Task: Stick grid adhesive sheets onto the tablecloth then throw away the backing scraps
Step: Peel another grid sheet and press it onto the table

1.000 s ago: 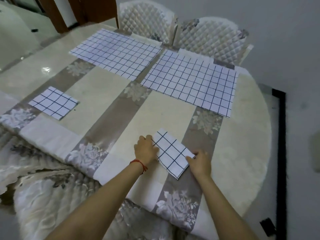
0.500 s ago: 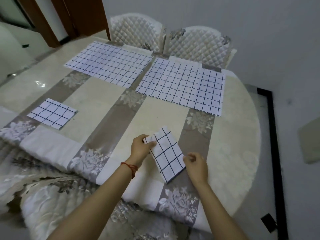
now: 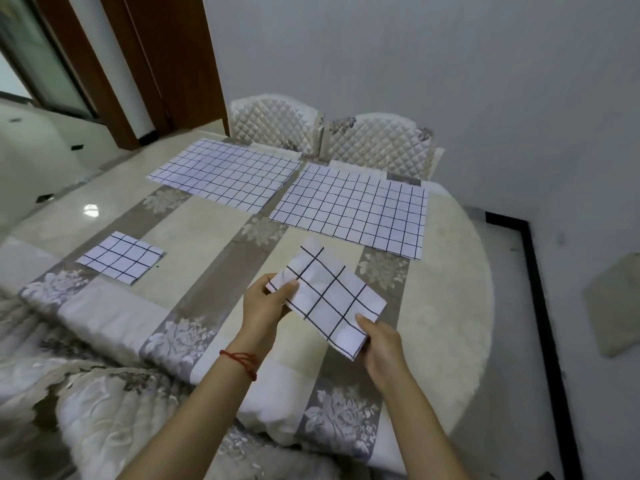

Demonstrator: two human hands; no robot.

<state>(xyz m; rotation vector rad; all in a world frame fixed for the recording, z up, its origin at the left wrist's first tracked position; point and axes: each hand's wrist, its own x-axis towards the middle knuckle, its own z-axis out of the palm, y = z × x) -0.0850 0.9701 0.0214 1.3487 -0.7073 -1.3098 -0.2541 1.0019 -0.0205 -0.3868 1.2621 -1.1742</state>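
Observation:
A small white sheet with a black grid (image 3: 329, 296) is lifted off the striped floral tablecloth (image 3: 194, 237), tilted. My left hand (image 3: 266, 303) pinches its near-left corner, thumb on top. My right hand (image 3: 381, 341) holds its near-right corner, thumb on the sheet. Two large grid sheets lie flat at the far side: one at the left (image 3: 225, 174), one at the right (image 3: 353, 209). Another small grid sheet (image 3: 121, 258) lies flat on the cloth at the left.
Two quilted white chairs (image 3: 329, 136) stand behind the round table. The tablecloth bunches in folds at the near left (image 3: 86, 410). A grey wall is at the right, a wooden door frame (image 3: 138, 64) at the far left.
The small sheet, flat on the cloth a second ago, has been raised off it by both hands. The camera view has tilted upward.

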